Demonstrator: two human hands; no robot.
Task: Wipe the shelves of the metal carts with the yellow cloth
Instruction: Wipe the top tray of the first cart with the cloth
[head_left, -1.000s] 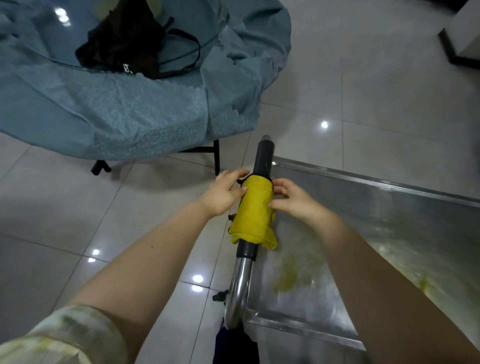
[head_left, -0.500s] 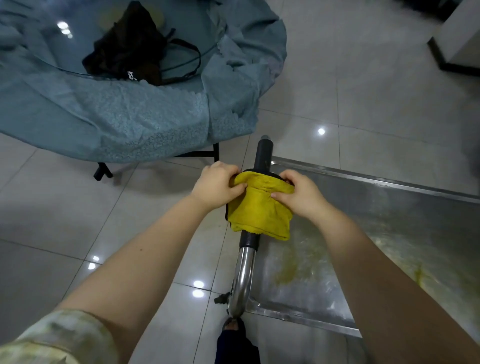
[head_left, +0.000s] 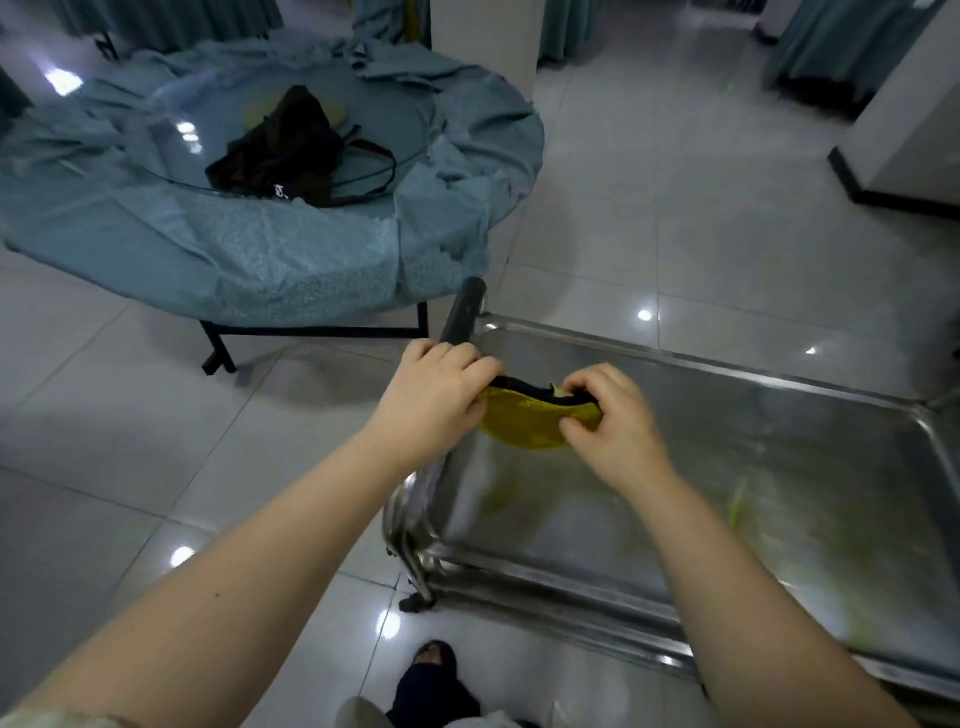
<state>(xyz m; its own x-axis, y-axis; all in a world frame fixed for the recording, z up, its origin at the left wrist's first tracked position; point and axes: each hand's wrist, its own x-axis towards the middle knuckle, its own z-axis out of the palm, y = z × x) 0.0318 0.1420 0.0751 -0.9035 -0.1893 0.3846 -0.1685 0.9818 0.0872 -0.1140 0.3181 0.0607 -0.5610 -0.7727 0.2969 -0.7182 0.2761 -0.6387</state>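
The yellow cloth (head_left: 524, 422) with a dark edge hangs stretched between my two hands, just right of the cart's black handle grip (head_left: 461, 310). My left hand (head_left: 439, 397) pinches its left end and my right hand (head_left: 613, 415) pinches its right end. Under them lies the metal cart's top shelf (head_left: 753, 467), a shiny steel tray with yellowish smears. The cloth hangs above the shelf's left end.
A round table with a blue-green cloth (head_left: 249, 249) and a black bag (head_left: 291, 150) on its glass top stands to the left of the cart. White pillars (head_left: 914, 119) rise at the right. My foot (head_left: 434, 675) is on the tiled floor below the cart.
The cloth has come off the handle, where it lay draped, and is now held stretched between both hands to the right of the handle. The camera has tilted up, showing more of the room.
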